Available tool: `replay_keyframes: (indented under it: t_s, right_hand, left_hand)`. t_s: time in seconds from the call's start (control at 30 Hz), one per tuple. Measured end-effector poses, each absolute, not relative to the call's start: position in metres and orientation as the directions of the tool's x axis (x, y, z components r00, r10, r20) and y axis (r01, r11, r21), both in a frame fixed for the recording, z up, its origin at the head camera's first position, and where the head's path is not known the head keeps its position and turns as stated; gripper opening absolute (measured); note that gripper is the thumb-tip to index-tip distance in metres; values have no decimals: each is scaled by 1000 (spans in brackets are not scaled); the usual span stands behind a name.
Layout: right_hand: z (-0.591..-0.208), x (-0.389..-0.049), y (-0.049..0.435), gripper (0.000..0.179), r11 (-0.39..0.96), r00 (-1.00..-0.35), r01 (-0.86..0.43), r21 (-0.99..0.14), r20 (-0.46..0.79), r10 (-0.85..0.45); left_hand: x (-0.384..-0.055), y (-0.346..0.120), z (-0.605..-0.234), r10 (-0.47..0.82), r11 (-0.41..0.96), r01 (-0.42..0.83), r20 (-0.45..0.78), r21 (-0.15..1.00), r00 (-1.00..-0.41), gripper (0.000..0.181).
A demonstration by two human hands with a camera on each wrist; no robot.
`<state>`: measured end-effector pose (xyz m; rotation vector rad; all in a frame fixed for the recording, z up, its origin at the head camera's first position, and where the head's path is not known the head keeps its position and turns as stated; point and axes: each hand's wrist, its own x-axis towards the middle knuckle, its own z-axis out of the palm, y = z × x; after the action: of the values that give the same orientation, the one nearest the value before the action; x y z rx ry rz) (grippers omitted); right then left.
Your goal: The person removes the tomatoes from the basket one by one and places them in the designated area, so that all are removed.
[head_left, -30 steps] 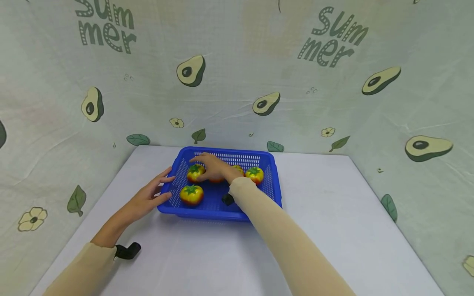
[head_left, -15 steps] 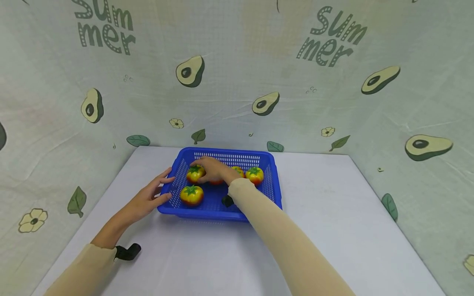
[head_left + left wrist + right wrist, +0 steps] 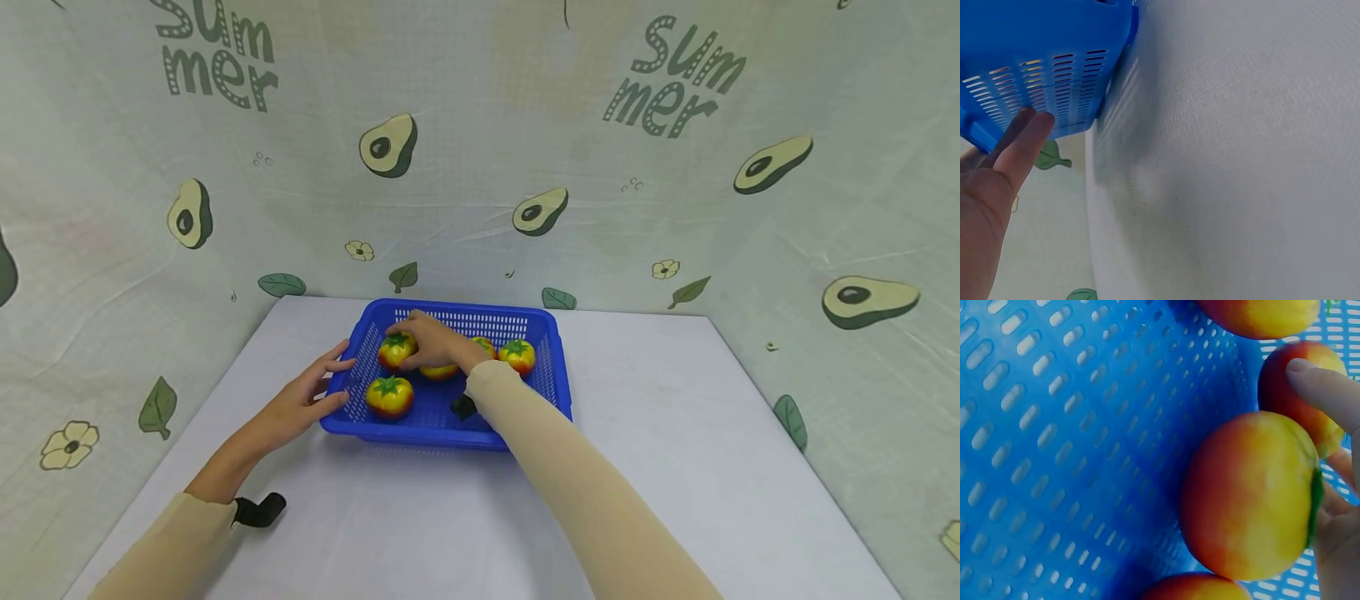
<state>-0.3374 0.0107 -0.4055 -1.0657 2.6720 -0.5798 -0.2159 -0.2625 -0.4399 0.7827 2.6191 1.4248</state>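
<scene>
A blue perforated plastic basket point(image 3: 450, 435) holds several red-and-yellow tomatoes with green star-shaped tops. My right hand point(image 3: 435, 340) reaches into it and grips the tomato point(image 3: 394, 353) at the back left, its thumb point(image 3: 1316, 384) pressed on the skin and the other fingers round the far side. Beneath that palm sits another tomato point(image 3: 1247, 500), partly covered by the hand in the head view. My left hand point(image 3: 303, 400) rests at the basket's left rim with fingers extended; in the left wrist view its fingers point(image 3: 1025, 150) lie against the outer wall.
One tomato point(image 3: 389, 397) lies at the basket's front left, and another point(image 3: 517, 357) toward its right side. The basket stands on a white table point(image 3: 645, 433). Behind rises a cloth backdrop point(image 3: 465, 167) printed with avocados and leaves.
The tomato beneath my right palm has turned, its visible side going from red to yellow. My right hand stays on the back-left tomato, and the left hand has not moved.
</scene>
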Motion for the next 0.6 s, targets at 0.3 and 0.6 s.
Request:
replay_keyframes:
  t_s: [0.3, 0.6]
  right_hand:
    - [-381, -336, 28, 64, 659, -744, -582, -475, -15, -668]
    - [-351, -336, 55, 65, 662, -745, -600, -448, 13, -667]
  left_hand:
    - [-218, -263, -439, 458, 445, 406, 186, 798, -869, 54]
    - [-216, -262, -439, 452, 445, 399, 184, 802, -873, 54]
